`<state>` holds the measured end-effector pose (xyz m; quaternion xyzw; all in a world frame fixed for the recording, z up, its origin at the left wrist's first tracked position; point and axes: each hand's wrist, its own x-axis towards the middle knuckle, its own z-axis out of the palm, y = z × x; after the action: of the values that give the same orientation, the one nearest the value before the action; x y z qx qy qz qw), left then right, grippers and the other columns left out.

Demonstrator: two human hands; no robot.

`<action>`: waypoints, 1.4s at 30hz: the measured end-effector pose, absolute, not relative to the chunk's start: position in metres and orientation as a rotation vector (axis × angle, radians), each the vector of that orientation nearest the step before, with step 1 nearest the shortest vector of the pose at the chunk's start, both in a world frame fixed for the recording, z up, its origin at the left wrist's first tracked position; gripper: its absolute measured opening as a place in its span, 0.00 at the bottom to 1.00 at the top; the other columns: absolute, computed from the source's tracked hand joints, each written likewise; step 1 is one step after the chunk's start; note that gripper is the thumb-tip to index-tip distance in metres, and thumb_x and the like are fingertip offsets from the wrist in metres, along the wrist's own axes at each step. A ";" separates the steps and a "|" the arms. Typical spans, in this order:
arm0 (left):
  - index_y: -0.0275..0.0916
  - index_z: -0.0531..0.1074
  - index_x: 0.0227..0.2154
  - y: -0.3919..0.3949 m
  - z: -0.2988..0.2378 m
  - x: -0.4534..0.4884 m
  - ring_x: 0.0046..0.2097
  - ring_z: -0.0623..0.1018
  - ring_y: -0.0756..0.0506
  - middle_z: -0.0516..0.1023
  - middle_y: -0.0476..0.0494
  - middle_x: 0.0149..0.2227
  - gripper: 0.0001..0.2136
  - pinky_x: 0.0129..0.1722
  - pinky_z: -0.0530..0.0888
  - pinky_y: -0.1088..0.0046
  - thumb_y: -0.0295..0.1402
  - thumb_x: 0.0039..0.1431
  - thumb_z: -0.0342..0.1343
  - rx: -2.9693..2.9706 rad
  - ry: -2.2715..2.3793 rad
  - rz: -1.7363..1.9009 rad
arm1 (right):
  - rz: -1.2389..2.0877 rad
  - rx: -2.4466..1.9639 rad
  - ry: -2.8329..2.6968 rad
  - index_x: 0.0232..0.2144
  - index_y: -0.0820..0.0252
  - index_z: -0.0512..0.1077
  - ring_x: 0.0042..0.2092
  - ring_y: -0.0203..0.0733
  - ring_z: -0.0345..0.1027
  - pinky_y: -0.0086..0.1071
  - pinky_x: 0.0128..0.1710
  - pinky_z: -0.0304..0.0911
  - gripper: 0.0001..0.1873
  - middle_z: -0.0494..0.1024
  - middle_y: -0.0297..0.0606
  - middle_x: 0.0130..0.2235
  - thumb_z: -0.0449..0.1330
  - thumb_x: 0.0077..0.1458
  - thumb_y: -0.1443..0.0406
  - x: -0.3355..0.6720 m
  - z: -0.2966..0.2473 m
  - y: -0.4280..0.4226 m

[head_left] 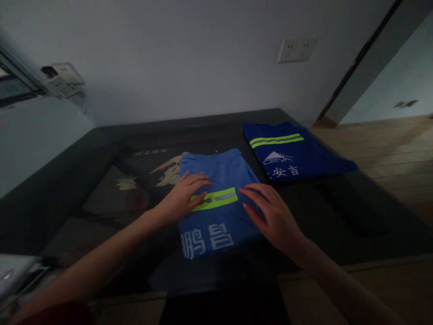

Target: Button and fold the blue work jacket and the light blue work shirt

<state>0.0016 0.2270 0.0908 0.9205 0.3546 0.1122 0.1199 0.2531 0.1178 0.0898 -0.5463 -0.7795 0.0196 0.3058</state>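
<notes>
A folded light blue garment (216, 180) with a yellow-green reflective stripe and white characters lies on a dark glass-topped table (67, 180). My left hand (184, 196) rests flat on its left side, fingers stretched out toward the stripe. On the garment's right side lies my right hand (270, 212), also flat with fingers spread. Neither hand grips anything.
A second folded garment (291, 153), darker blue with two yellow-green stripes and a white logo, lies at the table's far right. Behind the table stands a white wall with a socket plate (296, 49). Wooden floor (389, 149) shows to the right. Sockets (62, 79) sit at the left.
</notes>
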 end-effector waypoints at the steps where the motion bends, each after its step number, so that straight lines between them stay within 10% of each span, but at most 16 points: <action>1: 0.43 0.67 0.53 0.218 0.082 -0.005 0.63 0.61 0.43 0.67 0.43 0.59 0.16 0.64 0.49 0.51 0.35 0.63 0.45 2.695 1.058 0.282 | 0.074 -1.436 -2.168 0.53 0.60 0.68 0.56 0.48 0.61 0.44 0.57 0.58 0.20 0.70 0.45 0.54 0.49 0.62 0.62 0.248 0.083 0.129; 14: 0.51 0.52 0.63 0.198 0.039 0.002 0.66 0.53 0.40 0.53 0.44 0.66 0.24 0.63 0.45 0.47 0.42 0.65 0.43 2.891 0.982 0.062 | 0.161 -1.581 -2.430 0.62 0.59 0.56 0.66 0.50 0.45 0.51 0.62 0.46 0.31 0.55 0.45 0.64 0.45 0.63 0.51 0.267 0.015 0.171; 24: 0.44 0.62 0.58 0.160 0.061 -0.019 0.63 0.60 0.47 0.64 0.43 0.60 0.19 0.66 0.48 0.56 0.34 0.65 0.41 2.571 1.085 0.401 | 0.140 -1.551 -2.418 0.62 0.56 0.56 0.65 0.49 0.46 0.56 0.63 0.39 0.29 0.56 0.43 0.64 0.45 0.63 0.52 0.268 0.011 0.171; 29: 0.46 0.57 0.61 0.107 0.060 -0.020 0.65 0.55 0.38 0.60 0.42 0.62 0.27 0.64 0.45 0.43 0.37 0.58 0.52 2.579 1.178 0.384 | 0.108 -1.591 -2.394 0.61 0.54 0.58 0.64 0.51 0.51 0.65 0.61 0.27 0.26 0.60 0.43 0.62 0.42 0.65 0.54 0.268 0.014 0.169; 42: 0.42 0.63 0.56 0.099 0.027 -0.021 0.63 0.61 0.42 0.66 0.42 0.59 0.26 0.59 0.66 0.54 0.17 0.56 0.42 2.719 1.207 0.384 | 0.098 -1.694 -2.364 0.61 0.58 0.57 0.64 0.49 0.49 0.58 0.60 0.46 0.26 0.59 0.42 0.63 0.41 0.65 0.56 0.281 0.011 0.170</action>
<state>-0.0212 0.0992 0.0275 0.9041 0.4015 0.1279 0.0709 0.2809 0.1699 0.0114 -0.5782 -0.8069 0.0333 0.1156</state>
